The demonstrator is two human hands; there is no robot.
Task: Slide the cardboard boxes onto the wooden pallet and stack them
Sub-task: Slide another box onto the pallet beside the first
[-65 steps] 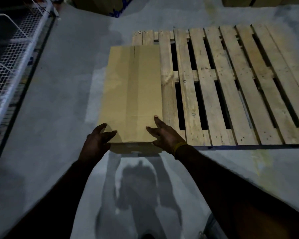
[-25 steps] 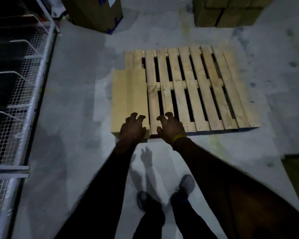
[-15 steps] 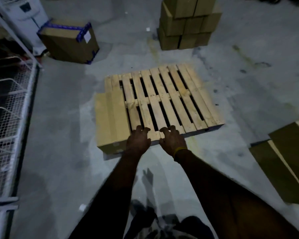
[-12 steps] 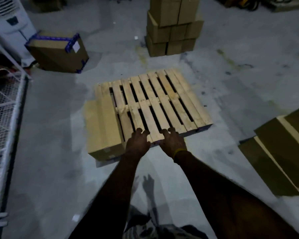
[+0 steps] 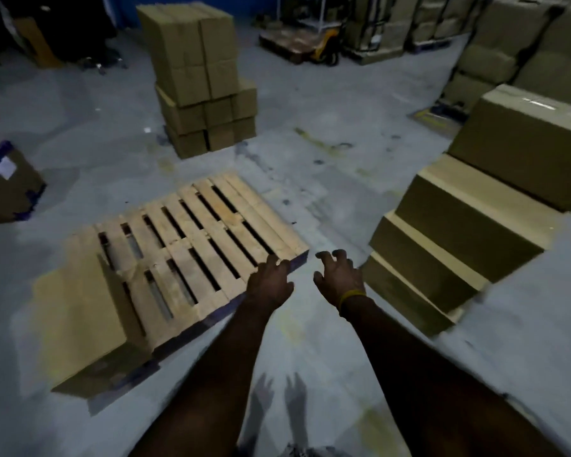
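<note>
**Empty hands between pallet and stepped box stack**

The concrete floor (image 5: pixel 310 103) carries everything in view. To your right, a stepped stack of cardboard boxes (image 5: pixel 468 225) rises away from you, each tier set back from the one below. The wooden pallet (image 5: pixel 192 245) lies flat ahead and to your left, its slats bare except at the near-left corner, where one cardboard box (image 5: pixel 80 321) rests partly on the slats and overhangs the edge. Beyond the pallet stands a tall pile of boxes (image 5: pixel 201 80); a blue-taped box (image 5: pixel 7 189) sits at far left. Your left hand (image 5: pixel 271 282) hovers over the pallet's near-right corner, fingers loosely curled, holding nothing. Your right hand (image 5: pixel 338 278), a yellow band (image 5: pixel 351 296) at its wrist, hangs over bare floor, fingers spread and bent, also empty.
</note>
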